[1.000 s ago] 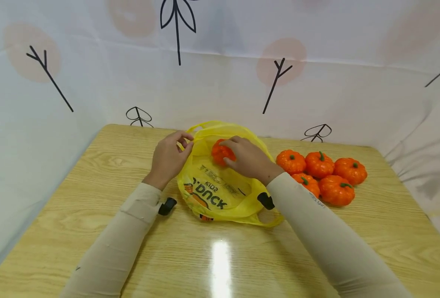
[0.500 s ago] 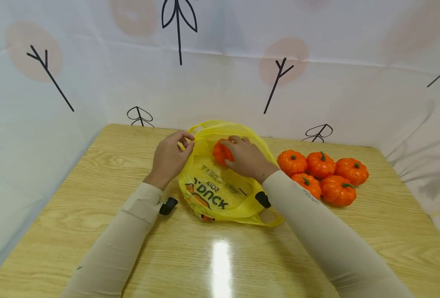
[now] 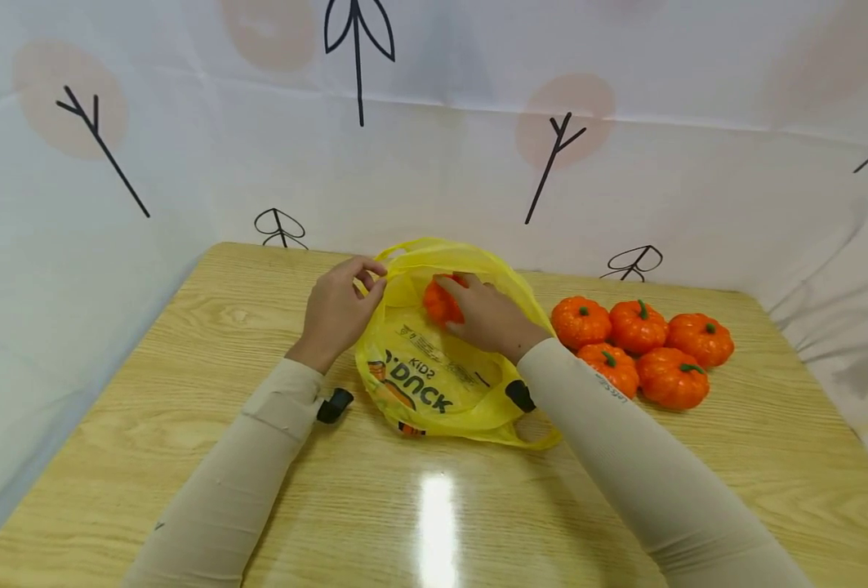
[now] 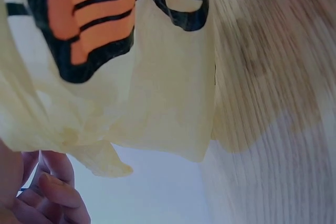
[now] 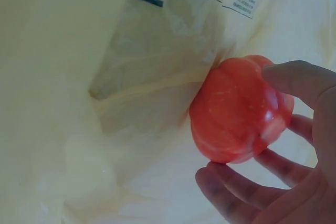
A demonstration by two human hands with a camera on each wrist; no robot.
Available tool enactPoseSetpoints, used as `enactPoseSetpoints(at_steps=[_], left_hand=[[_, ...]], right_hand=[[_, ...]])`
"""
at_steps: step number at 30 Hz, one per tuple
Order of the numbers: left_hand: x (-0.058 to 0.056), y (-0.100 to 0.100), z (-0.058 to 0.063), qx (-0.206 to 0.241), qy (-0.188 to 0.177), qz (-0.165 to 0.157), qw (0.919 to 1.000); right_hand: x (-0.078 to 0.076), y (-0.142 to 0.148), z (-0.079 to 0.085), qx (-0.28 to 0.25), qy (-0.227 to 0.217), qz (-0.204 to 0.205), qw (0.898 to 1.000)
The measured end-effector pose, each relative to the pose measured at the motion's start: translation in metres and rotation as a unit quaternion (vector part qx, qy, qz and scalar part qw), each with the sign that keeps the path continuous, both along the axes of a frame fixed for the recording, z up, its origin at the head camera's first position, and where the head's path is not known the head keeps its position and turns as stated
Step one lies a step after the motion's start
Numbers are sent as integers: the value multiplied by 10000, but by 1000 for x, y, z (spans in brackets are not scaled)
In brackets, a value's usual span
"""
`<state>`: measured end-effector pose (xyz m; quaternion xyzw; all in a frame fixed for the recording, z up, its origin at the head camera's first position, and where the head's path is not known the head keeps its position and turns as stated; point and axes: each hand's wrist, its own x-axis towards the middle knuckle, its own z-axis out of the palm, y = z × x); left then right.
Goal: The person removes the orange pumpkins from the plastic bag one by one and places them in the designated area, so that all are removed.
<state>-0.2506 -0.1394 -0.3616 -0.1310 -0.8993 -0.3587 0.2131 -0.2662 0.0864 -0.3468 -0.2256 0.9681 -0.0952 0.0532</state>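
A yellow plastic bag (image 3: 404, 400) with a printed duck lies on the table with its mouth open. My left hand (image 3: 340, 310) pinches the bag's left rim between thumb and fingers; in the left wrist view the curled fingers (image 4: 65, 195) sit beside the bag's edge. Inside the bag, my right hand (image 3: 496, 314) holds an orange toy pumpkin (image 3: 442, 302) near the far inner wall. The right wrist view has the thumb on one side of this pumpkin (image 5: 239, 111) and the fingertips on the other. Its stem is hidden there.
Several more orange toy pumpkins (image 3: 672, 380) with green stems are grouped to the right of the bag. They stand on the wooden table (image 3: 375, 506). A white patterned cloth (image 3: 441, 163) hangs behind the table's far edge.
The head view has drifted slightly. My right forearm has shifted a little to the left, while the pumpkin stays in that hand inside the bag. The left hand keeps its place at the rim.
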Motion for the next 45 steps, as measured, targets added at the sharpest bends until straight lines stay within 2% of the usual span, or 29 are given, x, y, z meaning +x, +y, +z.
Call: enactPoseSetpoints(at_steps=[14, 19, 32, 45], left_hand=[[1, 0, -2, -23, 7, 42, 10000], [1, 0, -1, -12, -31, 41, 10000], [0, -2, -2, 13, -7, 72, 10000], [-1, -4, -2, 11, -113, 89, 9999]], right_hand=[[0, 3, -10, -241, 148, -123, 9995], [3, 4, -9, -404, 57, -142, 9991], [22, 6, -6, -817, 97, 85, 9966], [52, 19, 1, -1291, 165, 174, 9913]])
